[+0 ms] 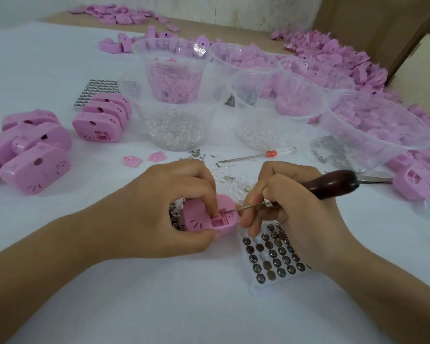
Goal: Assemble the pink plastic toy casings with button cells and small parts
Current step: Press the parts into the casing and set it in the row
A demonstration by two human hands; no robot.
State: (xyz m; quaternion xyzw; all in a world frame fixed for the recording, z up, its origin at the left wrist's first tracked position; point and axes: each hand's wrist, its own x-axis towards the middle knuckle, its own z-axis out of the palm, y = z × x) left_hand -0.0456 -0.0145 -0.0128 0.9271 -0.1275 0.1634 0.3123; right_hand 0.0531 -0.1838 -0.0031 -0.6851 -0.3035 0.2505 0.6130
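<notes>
Six clear bowls (170, 40), two small loose pink lids (132, 161), one clear-handled screwdriver (258, 155), one wooden-handled tool (333, 183).

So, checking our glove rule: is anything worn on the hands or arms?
No. The left hand and right hand are bare: no gloves, no rings. The left forearm and right forearm are bare too, with no sleeve, watch or bracelet.

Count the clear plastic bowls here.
6. Left: clear plastic bowl of pink parts behind bowl of glassy bits. Centre: rear pink-filled bowl behind bowl of clear lenses. Right: far pink-filled bowl, then the largest bowl. None seems hidden.
</notes>
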